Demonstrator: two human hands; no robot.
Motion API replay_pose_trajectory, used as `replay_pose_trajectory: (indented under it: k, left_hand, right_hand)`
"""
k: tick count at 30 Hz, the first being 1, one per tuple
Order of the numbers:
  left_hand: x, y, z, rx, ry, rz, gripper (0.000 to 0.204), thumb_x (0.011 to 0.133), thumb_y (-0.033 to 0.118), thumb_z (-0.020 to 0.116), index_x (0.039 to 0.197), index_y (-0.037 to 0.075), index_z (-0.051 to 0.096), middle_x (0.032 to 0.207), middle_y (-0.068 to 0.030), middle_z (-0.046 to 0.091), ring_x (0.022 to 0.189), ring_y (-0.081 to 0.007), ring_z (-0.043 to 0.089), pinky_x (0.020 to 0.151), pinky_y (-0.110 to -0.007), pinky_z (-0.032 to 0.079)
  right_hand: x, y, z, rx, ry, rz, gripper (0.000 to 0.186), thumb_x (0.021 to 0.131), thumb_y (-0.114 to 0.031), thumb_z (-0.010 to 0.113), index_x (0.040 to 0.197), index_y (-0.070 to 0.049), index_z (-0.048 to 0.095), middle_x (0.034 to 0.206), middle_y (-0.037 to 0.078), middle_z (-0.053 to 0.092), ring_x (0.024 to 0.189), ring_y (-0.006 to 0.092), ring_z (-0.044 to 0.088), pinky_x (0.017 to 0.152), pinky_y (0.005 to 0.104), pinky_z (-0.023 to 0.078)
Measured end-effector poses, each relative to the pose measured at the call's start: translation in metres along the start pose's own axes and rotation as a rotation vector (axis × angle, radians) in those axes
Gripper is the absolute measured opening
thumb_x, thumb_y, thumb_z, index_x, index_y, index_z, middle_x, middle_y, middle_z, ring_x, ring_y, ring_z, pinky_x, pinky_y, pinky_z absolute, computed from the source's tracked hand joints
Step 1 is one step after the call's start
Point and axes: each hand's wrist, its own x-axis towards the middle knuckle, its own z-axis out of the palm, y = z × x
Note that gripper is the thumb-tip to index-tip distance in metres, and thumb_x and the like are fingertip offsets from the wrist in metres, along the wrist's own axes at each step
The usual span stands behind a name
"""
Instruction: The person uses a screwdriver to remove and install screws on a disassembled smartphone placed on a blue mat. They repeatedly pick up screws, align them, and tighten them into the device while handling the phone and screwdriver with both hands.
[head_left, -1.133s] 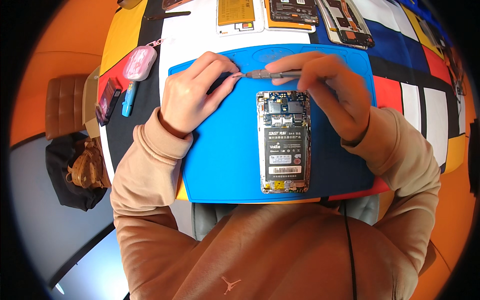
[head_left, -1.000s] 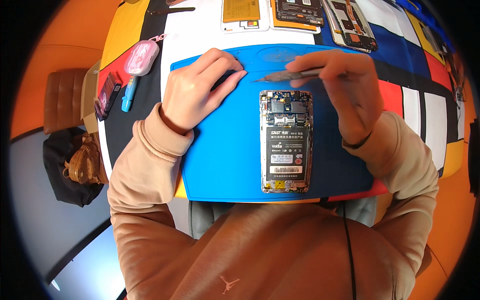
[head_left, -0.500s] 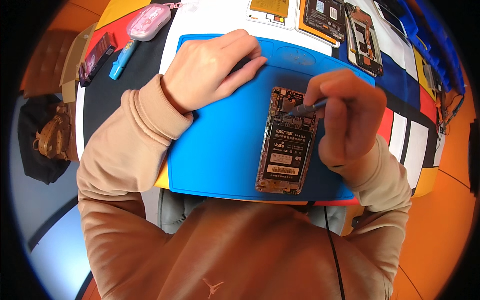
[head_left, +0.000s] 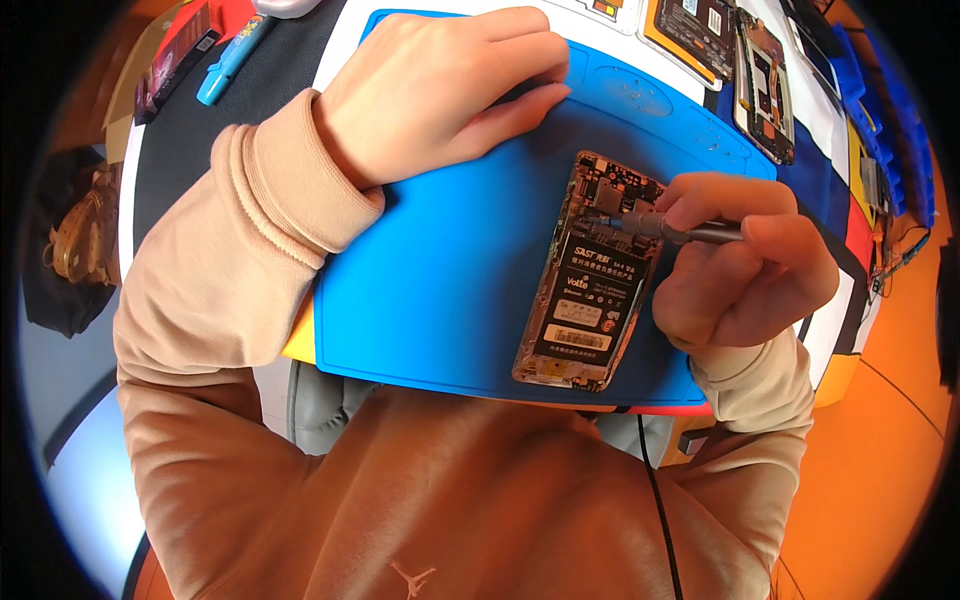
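The right hand (head_left: 755,265) has a slim grey pen-shaped tool (head_left: 650,226) pinched narrowly between its fingers, with the thin end angled left over the opened smartphone (head_left: 590,268). That tip sits by the lower part of the circuit board (head_left: 606,192), just above the black battery (head_left: 575,300); from where I stand I can't tell whether it touches. The phone lies on the right-hand part of a blue work mat (head_left: 440,270), its insides facing up and its board end leaning to the right.

Over the mat's upper left, the left hand (head_left: 440,95) is curled, thumb and forefinger close together in a narrow gap. I can't see whether there is anything between them. It is well apart from the phone.

Beyond the mat, at the far right, one opened phone (head_left: 690,35) lies beside a second stripped phone frame (head_left: 765,95). Over on the left, a light blue marker (head_left: 230,62) lies near a small dark box (head_left: 178,66) on the colour-block tablecloth (head_left: 185,170). A black cord (head_left: 655,505) hangs down the front of the person's brown sweatshirt (head_left: 470,480).
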Motion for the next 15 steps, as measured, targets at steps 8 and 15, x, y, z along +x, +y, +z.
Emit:
replay_pose_trajectory:
  k: [8,15]
  left_hand:
    - [0.000,0.002,-0.001,0.043,0.024,0.002,0.011,0.091,0.018,0.064,0.088,0.009,0.059,0.083,-0.0100,0.056,0.064,-0.0307,0.060,0.053,-0.036,0.049]
    - [0.001,0.001,0.001,0.034,0.039,0.024,0.011,0.091,0.018,0.064,0.087,0.009,0.059,0.083,-0.0100,0.056,0.066,-0.0300,0.061,0.055,-0.035,0.050]
  right_hand:
    - [0.004,0.000,-0.002,-0.059,-0.027,0.006,0.023,0.093,0.004,0.052,0.114,-0.002,0.045,0.102,0.021,0.062,0.081,0.0199,0.061,0.074,0.0296,0.051]
    - [0.011,-0.003,-0.004,-0.161,-0.099,-0.008,0.025,0.091,0.004,0.057,0.111,-0.003,0.043,0.103,0.023,0.063,0.085,0.0205,0.062,0.078,0.0307,0.050]
